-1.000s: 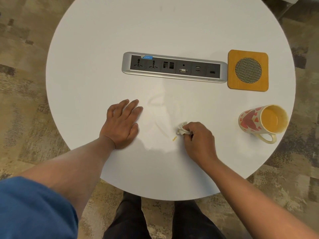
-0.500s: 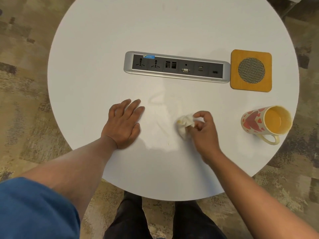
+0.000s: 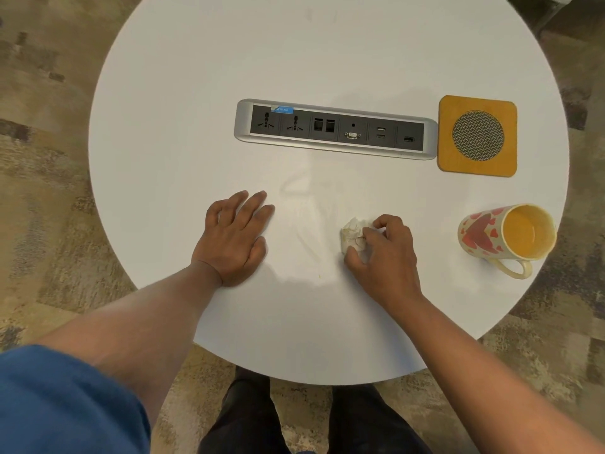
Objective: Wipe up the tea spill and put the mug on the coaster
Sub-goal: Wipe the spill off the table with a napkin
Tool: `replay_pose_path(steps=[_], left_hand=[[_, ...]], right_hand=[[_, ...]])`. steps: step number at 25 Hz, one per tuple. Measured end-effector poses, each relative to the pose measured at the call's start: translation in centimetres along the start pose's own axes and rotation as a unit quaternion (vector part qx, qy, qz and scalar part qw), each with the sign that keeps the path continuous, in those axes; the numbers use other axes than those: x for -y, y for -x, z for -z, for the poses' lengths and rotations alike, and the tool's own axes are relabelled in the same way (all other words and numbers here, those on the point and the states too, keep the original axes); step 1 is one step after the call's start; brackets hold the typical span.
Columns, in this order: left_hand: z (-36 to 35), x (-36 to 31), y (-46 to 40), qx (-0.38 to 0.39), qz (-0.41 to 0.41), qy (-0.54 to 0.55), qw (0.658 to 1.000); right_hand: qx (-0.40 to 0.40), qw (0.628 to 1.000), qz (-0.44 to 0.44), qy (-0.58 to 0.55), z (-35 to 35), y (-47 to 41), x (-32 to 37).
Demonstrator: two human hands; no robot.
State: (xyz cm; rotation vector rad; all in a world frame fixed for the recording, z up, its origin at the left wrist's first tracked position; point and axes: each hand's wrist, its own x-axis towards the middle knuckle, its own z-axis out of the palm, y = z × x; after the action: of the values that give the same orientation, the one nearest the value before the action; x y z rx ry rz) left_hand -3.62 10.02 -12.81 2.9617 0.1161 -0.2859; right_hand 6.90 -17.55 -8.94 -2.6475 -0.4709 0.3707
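white round counter carries all items under inspection. right hand sits at about 5 o'clock from the counter's centre, its grip clenched around a crumpled tissue, fingers and thumb curled over the wad, which is pressed against the counter surface. tissue shows pale yellowish staining. left hand lies at about 7 o'clock, palm down, fingers straight and slightly spread, grip released and holding nothing, flat on the counter.

tea spill: faint wet streaks and smears lie between the two hands and run up toward the power strip. one small yellow speck is at 6 o'clock of the smear, near the counter's front.

mug, heart-patterned outside, yellow inside, lies on its side at 3 o'clock, near the counter's right edge, mouth facing right, handle pointing toward the wearer. it is apart from the right hand and not touched.

coaster, orange square with a round mesh centre, lies flat at 2 o'clock, just beside the right end of the recessed power strip, at 12 o'clock from the mug and apart from it.

blue sleeve at lower left. dark trousers below the counter's front edge. patterned carpet surrounds.
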Motion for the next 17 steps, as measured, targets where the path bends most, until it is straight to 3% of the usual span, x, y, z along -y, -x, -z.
replay_pose_path(steps=[6, 8, 11, 13, 17], left_hand=[[0.3, 0.0, 0.1, 0.002, -0.001, 0.003, 1.000], [0.4, -0.1, 0.1, 0.000, -0.002, 0.004, 1.000], [0.5, 0.0, 0.1, 0.002, -0.005, 0.006, 1.000], [0.5, 0.0, 0.1, -0.002, -0.007, 0.006, 1.000], [0.6, 0.0, 0.1, -0.005, -0.007, 0.005, 1.000]], right_hand=[[0.045, 0.999, 0.001, -0.004, 0.2, -1.0, 1.0], [0.014, 1.000, 0.007, 0.009, 0.7, -2.4, 1.3], [-0.013, 0.997, 0.067, 0.044, 1.0, -5.0, 2.1], [0.014, 0.996, 0.073, 0.049, 0.3, -6.6, 3.3], [0.086, 0.973, 0.194, 0.084, -1.7, -7.3, 6.4]])
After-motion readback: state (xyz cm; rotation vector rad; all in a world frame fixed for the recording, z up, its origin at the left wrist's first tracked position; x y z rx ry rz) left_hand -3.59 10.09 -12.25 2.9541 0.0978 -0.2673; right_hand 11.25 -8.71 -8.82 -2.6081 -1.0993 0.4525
